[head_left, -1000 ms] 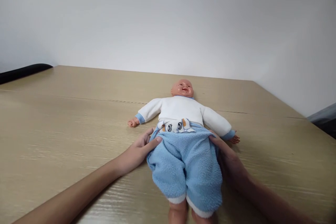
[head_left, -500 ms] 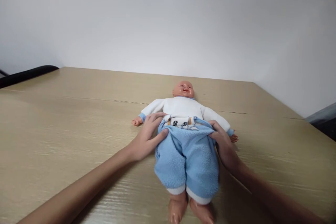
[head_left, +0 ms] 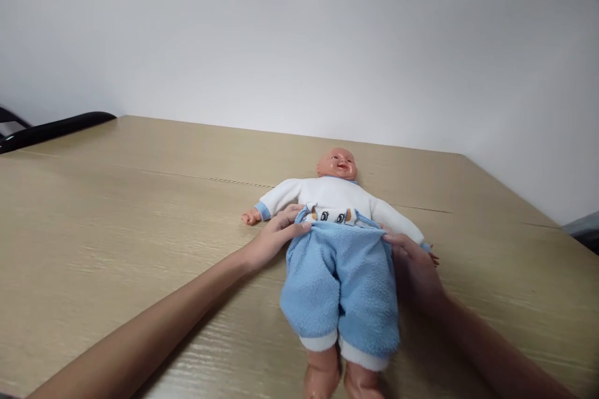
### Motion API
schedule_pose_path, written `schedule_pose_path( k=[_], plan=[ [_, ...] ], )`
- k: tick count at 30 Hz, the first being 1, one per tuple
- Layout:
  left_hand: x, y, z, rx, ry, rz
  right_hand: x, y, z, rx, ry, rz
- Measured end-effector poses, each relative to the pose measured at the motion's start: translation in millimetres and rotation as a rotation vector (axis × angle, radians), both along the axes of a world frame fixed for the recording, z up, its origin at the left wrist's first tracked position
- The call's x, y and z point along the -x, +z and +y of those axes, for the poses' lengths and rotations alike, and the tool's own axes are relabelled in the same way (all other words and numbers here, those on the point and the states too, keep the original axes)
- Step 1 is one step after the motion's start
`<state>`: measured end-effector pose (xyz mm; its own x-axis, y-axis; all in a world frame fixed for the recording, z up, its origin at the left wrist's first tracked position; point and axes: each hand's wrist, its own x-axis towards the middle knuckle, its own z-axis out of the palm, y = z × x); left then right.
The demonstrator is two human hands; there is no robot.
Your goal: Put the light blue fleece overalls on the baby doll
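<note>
Blue trousers (head_left: 340, 287) now sit higher on the doll (head_left: 334, 199) lying mid-surface (head_left: 116, 212), waistband at its belly, left hand (head_left: 274, 240) and right hand (head_left: 414, 265) fingers pinching each side.

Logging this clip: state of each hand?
Left hand: pinching the waistband of the blue trousers.
Right hand: gripping the waistband's other side.

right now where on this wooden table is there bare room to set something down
Bare wood runs along the light wooden table from the black bar to the baby doll in white top and blue fleece trousers, and behind its head up to the white partition. The trousers' waist is crowded: left hand and right hand grip there.
</note>
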<state>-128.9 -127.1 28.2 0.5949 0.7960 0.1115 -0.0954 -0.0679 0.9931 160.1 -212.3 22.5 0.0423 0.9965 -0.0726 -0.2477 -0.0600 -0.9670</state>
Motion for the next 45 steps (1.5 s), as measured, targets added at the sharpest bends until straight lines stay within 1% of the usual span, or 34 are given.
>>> schedule_pose_path(
  k=[2, 4, 6, 8, 10, 12, 15, 17, 20, 22, 24, 27, 28, 30, 33, 35, 37, 39, 42, 45],
  plan=[
    [4.7, 7.8, 1.5, -0.118, 0.005, 0.087, 1.3, 9.8, -2.5, 0.008, 0.043, -0.048],
    [7.3, 13.6, 3.7, -0.183, 0.026, 0.150, 2.0, 20.4, -4.6, -0.025, 0.048, -0.195],
    [7.3, 16.0, 6.6, -0.240, 0.037, 0.206, 1.8, 28.0, -4.8, -0.073, 0.028, -0.352],
    [5.2, 15.3, 10.1, -0.319, 0.032, 0.253, 0.4, 29.8, -1.5, -0.102, 0.023, -0.405],
    [1.6, 12.6, 13.5, -0.355, 0.048, 0.262, -1.3, 25.1, 4.9, -0.079, 0.048, -0.350],
    [-3.2, 9.1, 17.0, -0.295, 0.055, 0.235, -2.2, 15.9, 13.0, -0.022, 0.029, -0.239],
    [-12.0, 4.0, 23.7, -0.171, 0.056, 0.172, 0.8, 2.8, 23.0, 0.058, -0.071, -0.039],
    [-18.5, 0.9, 29.1, -0.144, 0.076, 0.142, 5.5, -0.2, 27.0, 0.097, -0.108, 0.064],
    [-26.0, -3.3, 35.5, -0.066, 0.079, 0.104, 11.7, 2.9, 30.2, 0.141, -0.092, 0.128],
    [-26.5, -6.0, 36.3, 0.002, 0.063, 0.064, 11.1, 5.1, 30.9, 0.156, -0.081, 0.113],
    [-21.9, -8.6, 33.9, 0.025, 0.072, 0.038, 5.2, 3.9, 29.5, 0.151, -0.088, 0.019],
    [-8.3, -10.2, 26.2, -0.058, 0.103, 0.094, -8.3, -4.2, 22.6, 0.095, -0.129, -0.210],
    [-3.7, -9.8, 23.1, -0.094, 0.103, 0.127, -11.6, -7.1, 19.3, 0.081, -0.143, -0.255],
    [2.8, -7.5, 16.8, -0.128, 0.077, 0.157, -13.4, -10.2, 12.3, 0.087, -0.164, -0.223],
    [3.8, -4.2, 8.8, -0.058, 0.019, 0.132, -3.3, -4.9, 4.2, 0.198, -0.167, 0.030],
    [0.8, -4.8, 5.4, 0.014, 0.035, 0.112, 6.7, 3.0, 1.7, 0.291, -0.161, 0.173],
    [-2.1, -8.5, 4.5, 0.057, 0.090, 0.095, 14.0, 10.0, 1.2, 0.354, -0.154, 0.237],
    [-3.8, -14.0, 6.0, 0.077, 0.132, 0.077, 16.0, 12.9, 2.6, 0.353, -0.130, 0.242],
    [-3.7, -21.2, 10.6, 0.067, 0.123, 0.090, 9.6, 8.8, 8.1, 0.286, -0.122, 0.170],
    [0.2, -20.8, 14.9, 0.024, 0.084, 0.145, -5.4, 1.2, 15.8, 0.186, -0.154, -0.062]
  ],
)
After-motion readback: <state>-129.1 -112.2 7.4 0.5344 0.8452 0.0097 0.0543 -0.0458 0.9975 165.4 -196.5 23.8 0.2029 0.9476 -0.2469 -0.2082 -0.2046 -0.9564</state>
